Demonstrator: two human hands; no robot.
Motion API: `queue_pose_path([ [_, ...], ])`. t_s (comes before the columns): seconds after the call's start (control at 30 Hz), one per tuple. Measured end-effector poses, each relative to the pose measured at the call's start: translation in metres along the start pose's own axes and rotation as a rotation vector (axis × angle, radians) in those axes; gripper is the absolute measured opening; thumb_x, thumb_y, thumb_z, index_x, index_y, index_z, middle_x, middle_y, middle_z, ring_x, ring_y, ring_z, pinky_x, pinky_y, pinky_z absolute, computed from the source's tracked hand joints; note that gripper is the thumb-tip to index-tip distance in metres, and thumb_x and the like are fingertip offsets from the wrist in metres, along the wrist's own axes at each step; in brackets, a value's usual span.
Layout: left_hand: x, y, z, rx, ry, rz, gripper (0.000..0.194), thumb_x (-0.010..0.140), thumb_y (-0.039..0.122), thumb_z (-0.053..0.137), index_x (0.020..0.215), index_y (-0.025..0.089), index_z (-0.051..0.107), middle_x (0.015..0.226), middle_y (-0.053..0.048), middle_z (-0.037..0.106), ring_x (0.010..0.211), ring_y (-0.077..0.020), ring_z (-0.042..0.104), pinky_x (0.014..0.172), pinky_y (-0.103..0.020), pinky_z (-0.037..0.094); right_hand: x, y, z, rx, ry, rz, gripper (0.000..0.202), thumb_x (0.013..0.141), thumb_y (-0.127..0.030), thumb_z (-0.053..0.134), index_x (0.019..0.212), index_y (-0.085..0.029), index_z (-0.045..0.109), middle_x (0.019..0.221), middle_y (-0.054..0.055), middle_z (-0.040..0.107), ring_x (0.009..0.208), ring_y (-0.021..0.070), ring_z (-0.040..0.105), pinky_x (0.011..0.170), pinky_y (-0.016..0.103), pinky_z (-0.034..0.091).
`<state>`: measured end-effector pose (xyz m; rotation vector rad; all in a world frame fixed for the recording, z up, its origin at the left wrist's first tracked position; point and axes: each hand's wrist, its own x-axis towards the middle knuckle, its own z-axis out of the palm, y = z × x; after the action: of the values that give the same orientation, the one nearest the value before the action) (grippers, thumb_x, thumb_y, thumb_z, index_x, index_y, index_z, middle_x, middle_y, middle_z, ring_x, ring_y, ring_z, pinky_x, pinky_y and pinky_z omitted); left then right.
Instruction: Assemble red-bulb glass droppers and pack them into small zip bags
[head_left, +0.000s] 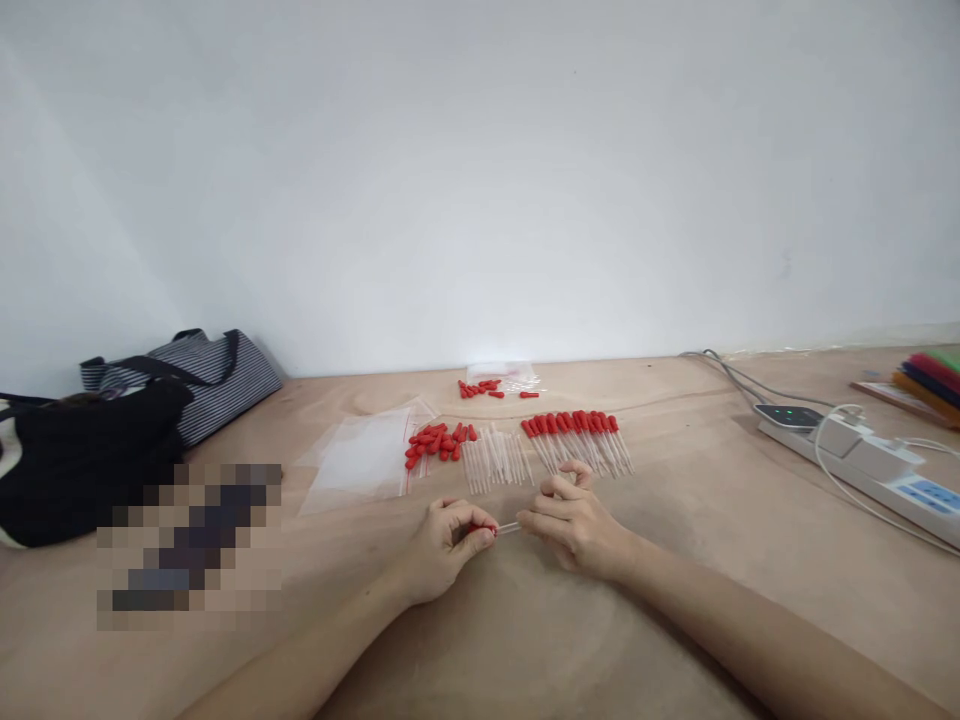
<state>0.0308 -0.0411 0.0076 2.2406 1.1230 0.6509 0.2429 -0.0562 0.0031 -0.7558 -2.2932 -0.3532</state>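
Observation:
My left hand (450,545) pinches a red rubber bulb, mostly hidden by the fingers. A thin clear tube (509,527) spans from that bulb to my right hand (566,520), whose thumb and fingers close on its other end. Just beyond the hands lies a row of loose clear tubes (496,460). To their left is a pile of red bulbs (435,443), partly on clear plastic bags (360,455). Right of the loose tubes, several tubes with red bulbs on their ends (577,435) lie side by side.
More red bulbs (478,388) and a small clear bag (502,374) lie near the wall. Black and striped bags (217,385) sit at left beside a blurred-out object (191,545). A power strip (862,465) with cables and colored items (930,385) are at right.

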Motion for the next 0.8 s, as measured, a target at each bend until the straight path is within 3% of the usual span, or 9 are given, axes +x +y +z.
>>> queue_pose_path([
  [0.1,-0.001,-0.003,0.003,0.057,0.066,0.064,0.016,0.08,0.029,0.048,0.077,0.022,0.062,0.072,0.002,0.065,0.069,-0.014,0.056,0.092,-0.042,0.026,0.001,-0.005,0.0,-0.005,-0.009,0.072,0.023,0.075,-0.008,0.039,0.076,-0.021,0.058,0.058,-0.002,0.053,0.069,0.0139,0.043,0.08,0.038,0.019],
  [0.27,-0.002,-0.002,0.004,0.178,0.158,0.186,0.014,0.08,0.028,0.049,0.075,0.022,0.061,0.069,0.002,0.063,0.069,-0.0148,0.056,0.092,-0.045,0.021,0.003,-0.014,0.002,0.114,-0.049,0.239,0.014,0.078,-0.018,0.046,0.071,-0.02,0.058,0.061,-0.002,0.056,0.072,0.0145,0.044,0.078,0.037,0.02],
  [0.43,-0.003,0.0,0.005,0.3,0.2,0.314,0.015,0.082,0.027,0.048,0.074,0.022,0.06,0.067,0.001,0.065,0.069,-0.0151,0.057,0.095,-0.045,0.018,0.007,-0.022,0.003,0.232,-0.183,0.462,0.018,0.081,-0.015,0.045,0.066,-0.02,0.055,0.06,-0.004,0.058,0.07,0.0124,0.046,0.077,0.035,0.023],
  [0.67,0.0,-0.003,0.008,0.519,0.289,0.516,0.018,0.086,0.023,0.044,0.083,0.025,0.062,0.071,0.003,0.068,0.079,-0.0159,0.059,0.102,-0.048,0.002,0.007,-0.02,0.008,0.325,-0.263,0.552,0.027,0.086,-0.019,0.04,0.065,-0.021,0.056,0.057,-0.004,0.058,0.07,0.0129,0.049,0.079,0.037,0.025],
  [0.8,0.001,-0.003,0.002,0.586,0.345,0.529,0.014,0.085,0.026,0.05,0.09,0.028,0.062,0.094,0.001,0.068,0.098,-0.0213,0.055,0.1,-0.052,-0.003,0.006,-0.017,0.006,0.283,-0.218,0.535,0.028,0.088,-0.021,0.037,0.066,-0.021,0.055,0.063,-0.004,0.061,0.073,0.0134,0.051,0.085,0.043,0.019],
])
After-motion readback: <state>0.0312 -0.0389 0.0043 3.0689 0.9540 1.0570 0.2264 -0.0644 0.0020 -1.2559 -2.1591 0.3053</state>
